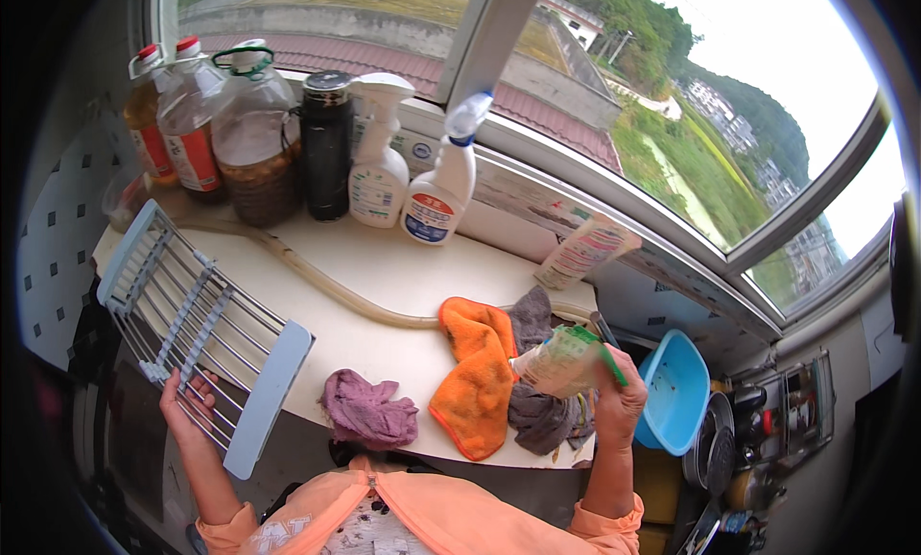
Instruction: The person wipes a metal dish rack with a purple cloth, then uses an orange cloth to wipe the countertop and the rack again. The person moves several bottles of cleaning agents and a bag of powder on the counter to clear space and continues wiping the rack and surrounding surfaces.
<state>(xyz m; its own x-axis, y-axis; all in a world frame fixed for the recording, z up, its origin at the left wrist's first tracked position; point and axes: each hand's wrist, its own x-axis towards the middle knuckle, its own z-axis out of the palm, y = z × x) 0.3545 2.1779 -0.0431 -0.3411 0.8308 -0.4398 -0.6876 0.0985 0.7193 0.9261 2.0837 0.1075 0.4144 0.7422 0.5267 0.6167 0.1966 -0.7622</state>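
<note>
My left hand (191,404) grips the lower edge of a metal-rod dish rack (209,325) with pale blue plastic ends, held tilted over the left side of the white counter (367,267). In my right hand (620,391) is the green end of a clear plastic pouch (565,361), above the counter's right part. Below and beside the pouch lie an orange cloth (478,382) and a dark grey cloth (536,418). A crumpled purple cloth (370,411) rests near the front edge, between my hands.
Along the window side stand large bottles (252,145), a black flask (327,145) and two white spray bottles (378,166). A beige hose (324,281) crosses the counter. Another printed pouch (586,253) leans at the sill. To the right are a blue basin (673,397) and a jar rack (791,407).
</note>
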